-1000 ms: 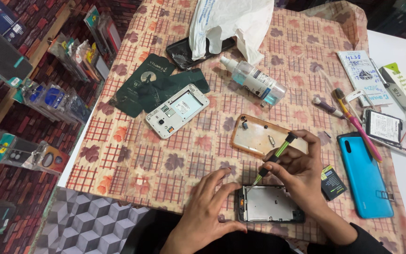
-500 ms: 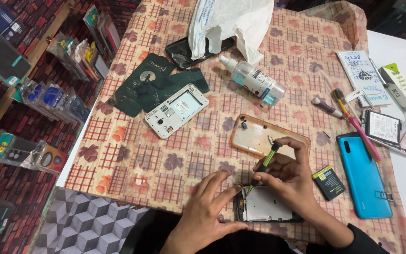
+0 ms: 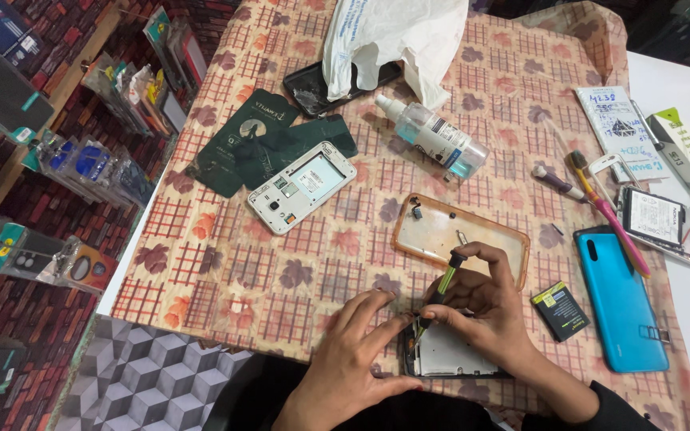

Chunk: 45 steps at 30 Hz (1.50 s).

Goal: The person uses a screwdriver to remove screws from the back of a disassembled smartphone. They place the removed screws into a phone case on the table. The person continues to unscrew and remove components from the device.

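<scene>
Gripping a green-handled screwdriver (image 3: pixel 443 286), right hand (image 3: pixel 485 307) is set over an opened phone (image 3: pixel 450 353), phone steadied by left hand (image 3: pixel 353 363), fingers pressed flat, amber case (image 3: pixel 461 239) just beyond on bench (image 3: pixel 225 263).

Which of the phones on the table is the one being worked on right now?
The opened phone at the near edge, under both hands, screwdriver on it.

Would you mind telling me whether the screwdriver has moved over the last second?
Yes. The screwdriver in the right hand dipped toward the open phone, then rose; its top again overlaps the clear case.
</scene>
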Each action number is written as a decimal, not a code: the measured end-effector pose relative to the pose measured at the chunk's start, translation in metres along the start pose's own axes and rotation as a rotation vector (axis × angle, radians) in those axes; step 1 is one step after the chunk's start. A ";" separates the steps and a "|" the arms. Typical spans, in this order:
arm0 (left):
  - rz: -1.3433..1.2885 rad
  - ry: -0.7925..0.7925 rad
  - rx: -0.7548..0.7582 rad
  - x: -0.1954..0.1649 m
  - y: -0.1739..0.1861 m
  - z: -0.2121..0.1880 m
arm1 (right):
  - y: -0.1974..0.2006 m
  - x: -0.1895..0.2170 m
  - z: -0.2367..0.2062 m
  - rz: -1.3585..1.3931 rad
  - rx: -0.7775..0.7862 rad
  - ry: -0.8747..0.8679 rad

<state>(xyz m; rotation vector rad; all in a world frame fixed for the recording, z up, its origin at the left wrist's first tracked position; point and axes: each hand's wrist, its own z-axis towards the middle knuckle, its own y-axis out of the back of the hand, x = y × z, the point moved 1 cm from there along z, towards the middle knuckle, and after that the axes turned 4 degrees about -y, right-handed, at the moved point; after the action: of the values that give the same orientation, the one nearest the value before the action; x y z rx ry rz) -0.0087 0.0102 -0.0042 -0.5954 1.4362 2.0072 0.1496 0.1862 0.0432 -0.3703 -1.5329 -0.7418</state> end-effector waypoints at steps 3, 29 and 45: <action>-0.008 -0.004 -0.003 0.000 0.000 0.000 | 0.000 0.001 0.000 0.007 0.004 -0.005; -0.429 0.046 -0.225 -0.012 0.026 0.009 | 0.004 0.002 0.006 0.383 0.043 -0.135; -0.416 0.045 -0.214 -0.016 0.033 0.011 | 0.001 0.008 0.005 0.348 0.036 -0.091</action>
<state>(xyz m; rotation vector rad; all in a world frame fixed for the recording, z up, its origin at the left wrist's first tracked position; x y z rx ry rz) -0.0200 0.0097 0.0329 -0.9509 1.0223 1.8276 0.1452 0.1886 0.0509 -0.6321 -1.5128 -0.4290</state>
